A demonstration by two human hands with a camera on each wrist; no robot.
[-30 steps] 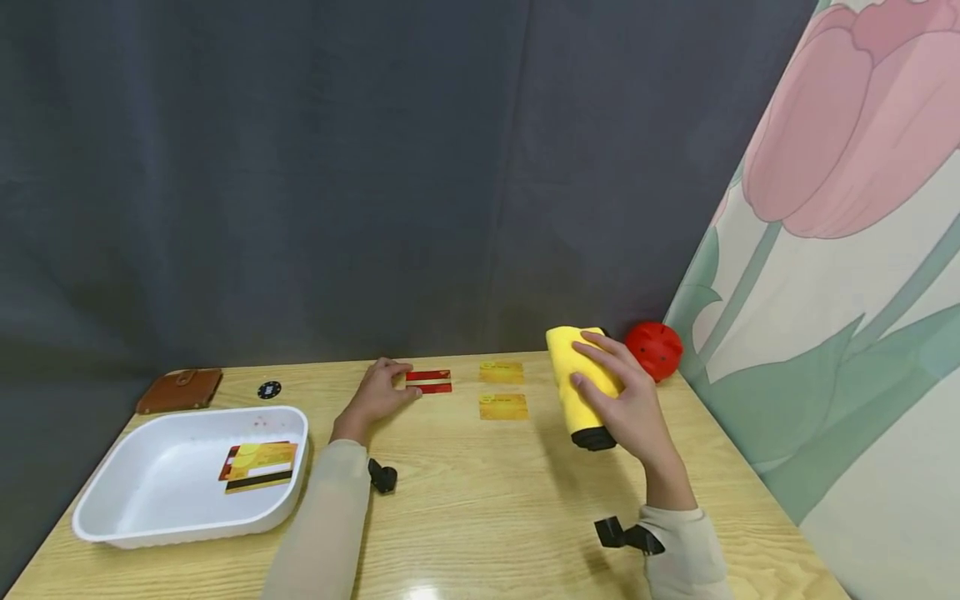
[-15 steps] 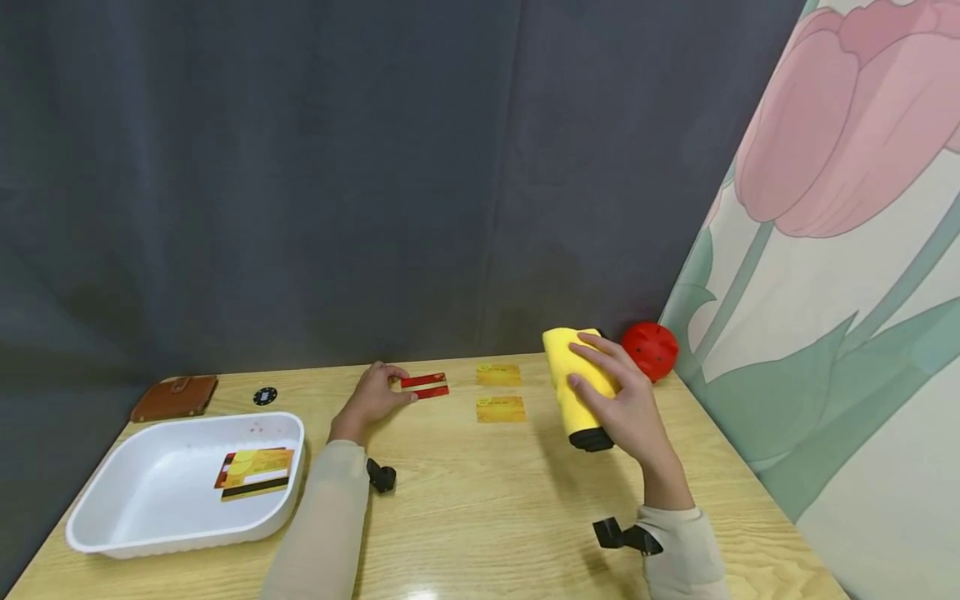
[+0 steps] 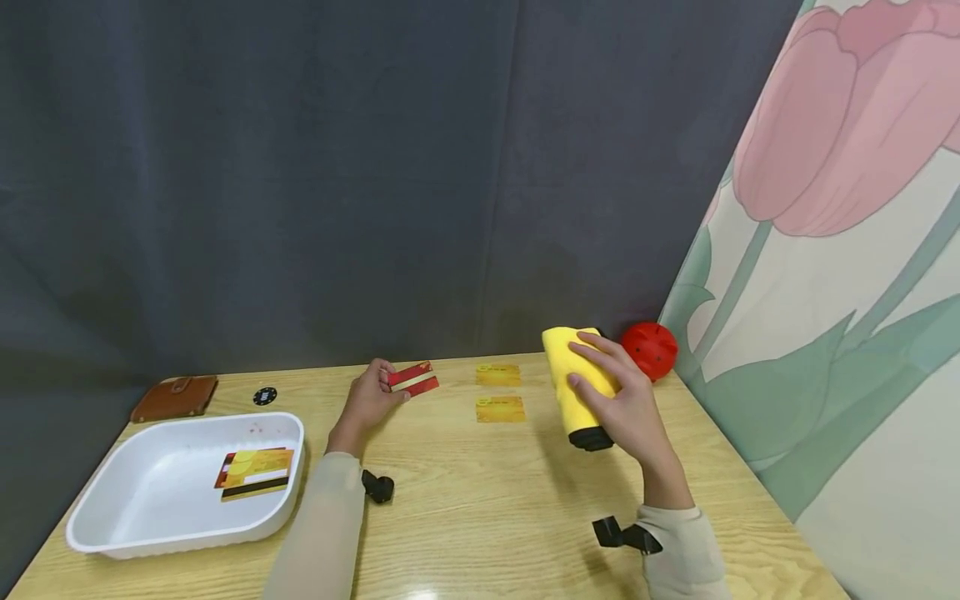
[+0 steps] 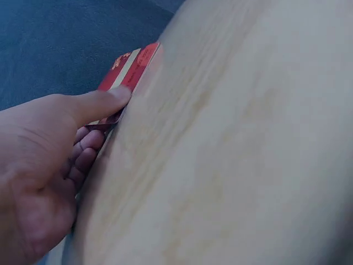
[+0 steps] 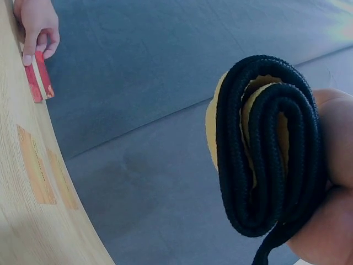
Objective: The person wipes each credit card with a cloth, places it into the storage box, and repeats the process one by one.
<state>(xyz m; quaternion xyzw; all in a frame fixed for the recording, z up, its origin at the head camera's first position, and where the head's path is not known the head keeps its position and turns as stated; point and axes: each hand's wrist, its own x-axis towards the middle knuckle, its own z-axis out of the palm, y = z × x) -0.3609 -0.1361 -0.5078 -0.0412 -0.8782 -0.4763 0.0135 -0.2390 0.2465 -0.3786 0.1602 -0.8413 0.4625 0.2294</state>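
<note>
A red bank card [image 3: 414, 379] with a cream stripe is pinched at its left end between the thumb and fingers of my left hand [image 3: 372, 395]. In the left wrist view the card [image 4: 131, 70] tilts up near the table surface, thumb on top. My right hand [image 3: 624, 398] grips a rolled yellow cloth [image 3: 577, 379] with black edging, held above the table. Its coiled black end [image 5: 270, 149] faces the right wrist camera. Two gold cards, the back one [image 3: 498, 375] and the front one [image 3: 501, 409], lie flat between my hands.
At left stands a white plastic tray [image 3: 90, 533] with several red and gold cards [image 3: 258, 468] in it. Behind it lie a brown leather wallet [image 3: 174, 398] and a black poker chip [image 3: 265, 396]. A red piggy bank [image 3: 650, 351] sits behind the right hand. A dark curtain [image 3: 337, 183] borders the back.
My left hand has taken hold of the red card, which now tilts and has shifted slightly left. The right hand stays in place with the yellow cloth.
</note>
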